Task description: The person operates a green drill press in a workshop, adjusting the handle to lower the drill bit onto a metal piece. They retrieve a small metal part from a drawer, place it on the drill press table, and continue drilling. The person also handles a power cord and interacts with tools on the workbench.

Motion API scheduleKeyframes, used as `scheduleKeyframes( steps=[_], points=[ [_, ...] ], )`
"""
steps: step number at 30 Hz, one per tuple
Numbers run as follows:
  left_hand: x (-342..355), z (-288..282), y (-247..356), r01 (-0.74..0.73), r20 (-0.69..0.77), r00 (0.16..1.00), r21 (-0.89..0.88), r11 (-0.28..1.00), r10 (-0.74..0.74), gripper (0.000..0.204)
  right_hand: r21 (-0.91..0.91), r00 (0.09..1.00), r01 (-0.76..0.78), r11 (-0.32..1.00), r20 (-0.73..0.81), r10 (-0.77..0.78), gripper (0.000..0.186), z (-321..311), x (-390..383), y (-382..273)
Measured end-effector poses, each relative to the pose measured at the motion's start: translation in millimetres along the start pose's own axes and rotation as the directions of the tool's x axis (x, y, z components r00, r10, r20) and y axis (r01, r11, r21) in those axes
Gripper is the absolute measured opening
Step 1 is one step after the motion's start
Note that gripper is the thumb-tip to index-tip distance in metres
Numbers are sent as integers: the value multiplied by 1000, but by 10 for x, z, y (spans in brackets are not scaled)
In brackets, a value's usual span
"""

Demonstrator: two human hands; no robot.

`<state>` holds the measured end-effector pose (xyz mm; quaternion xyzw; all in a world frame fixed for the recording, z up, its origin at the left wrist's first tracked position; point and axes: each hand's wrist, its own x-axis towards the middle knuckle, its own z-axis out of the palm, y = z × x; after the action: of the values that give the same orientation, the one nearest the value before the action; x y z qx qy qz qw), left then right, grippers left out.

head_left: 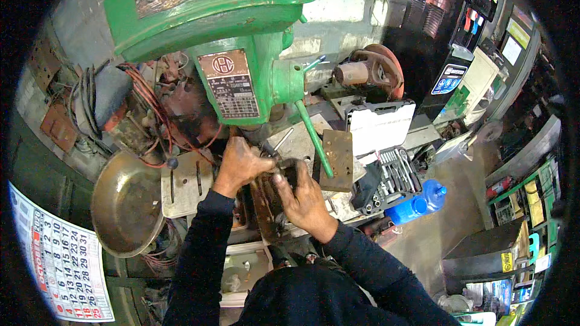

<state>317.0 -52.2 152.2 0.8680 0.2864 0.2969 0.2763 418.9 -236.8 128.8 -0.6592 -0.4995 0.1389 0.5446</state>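
Note:
A green drill press (235,72) rises in front of me, its green feed lever (315,142) slanting down at the right. Below its head, my left hand (240,166) has its fingers curled at the dark chuck area, on something I cannot make out. My right hand (299,196) is just right of it, thumb up and fingers bent round a small dark metal part (279,168), partly hidden by the hands. A silver rod (284,138) lies just beyond them. A rusty metal plate (337,175) with holes sits beside the lever.
Left are a brass-coloured bowl (121,211), a slotted plate (181,196), tangled hoses (151,102) and a calendar (63,265). Right are an open socket set (393,178), two blue jugs (432,199) and shelving (525,202). A grinder-like machine (356,72) stands behind.

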Motion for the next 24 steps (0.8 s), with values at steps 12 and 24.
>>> scheduleKeyframes(
  steps=[12,24],
  points=[
    [148,-675,-121,497,508,795,-235,835,-330,66,112,999,-42,993,0,42,37,-46,446,-68],
    [249,22,215,-157,-262,963,-357,921,62,43,189,997,11,982,-78,4,19,63,337,-8]
  ],
)
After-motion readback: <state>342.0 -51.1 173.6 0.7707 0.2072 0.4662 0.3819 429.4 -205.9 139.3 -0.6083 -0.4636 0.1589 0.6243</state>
